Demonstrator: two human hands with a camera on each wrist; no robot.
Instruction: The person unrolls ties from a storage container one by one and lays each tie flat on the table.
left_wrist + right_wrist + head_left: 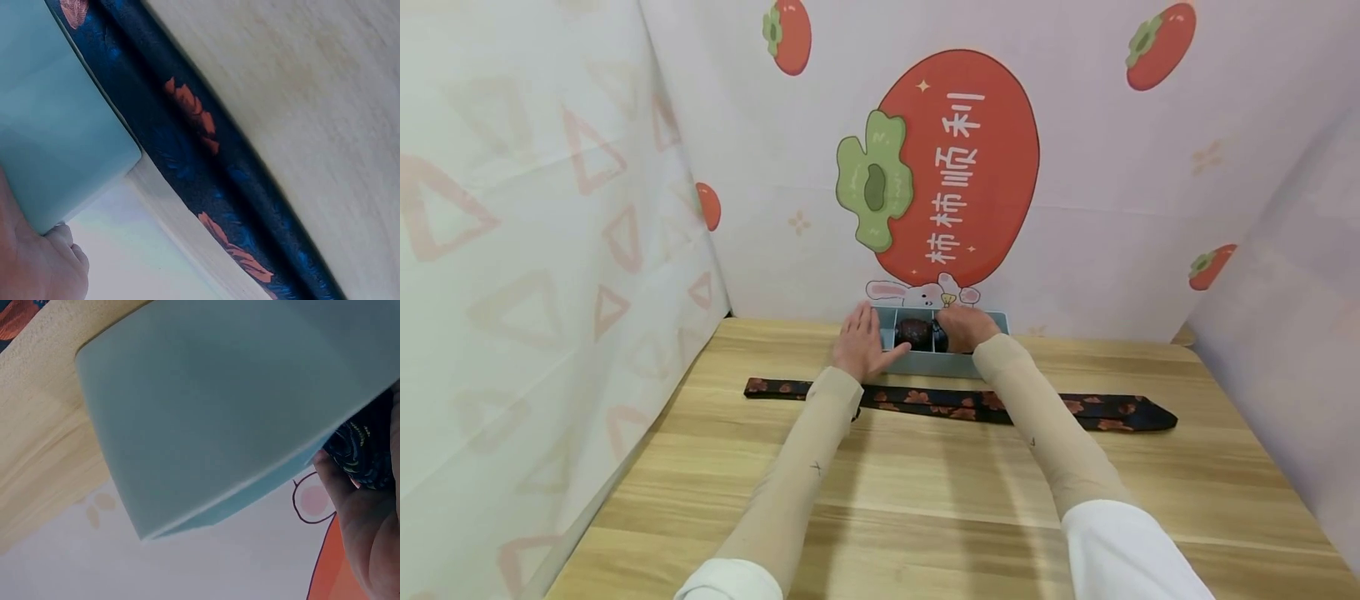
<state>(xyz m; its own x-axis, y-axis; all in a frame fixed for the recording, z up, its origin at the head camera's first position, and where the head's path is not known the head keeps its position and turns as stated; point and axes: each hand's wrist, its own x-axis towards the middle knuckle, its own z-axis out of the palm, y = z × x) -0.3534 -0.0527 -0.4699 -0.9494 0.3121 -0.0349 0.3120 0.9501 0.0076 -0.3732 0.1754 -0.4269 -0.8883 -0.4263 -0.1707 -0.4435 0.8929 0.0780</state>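
Note:
A blue-grey divided box (pixel 936 364) stands at the back of the table. My left hand (pixel 859 343) rests against its left end, fingers straight, thumb spread along the front rim; the left wrist view has the hand (pixel 44 265) at the box's corner. A dark rolled-up necktie (pixel 914 332) with a reddish tint sits in a middle compartment. My right hand (pixel 964 327) reaches into the compartment to its right and holds another dark roll, a patterned rolled necktie (pixel 365 450), partly hidden by the hand and box wall.
A dark necktie (pixel 940 400) with orange-red flowers lies lengthwise, folded narrow, across the wooden table (pixel 917 517) just in front of the box. Behind the box rises a printed cloth (pixel 1090 167) with a large persimmon, and another cloth (pixel 550 292) hangs at the left.

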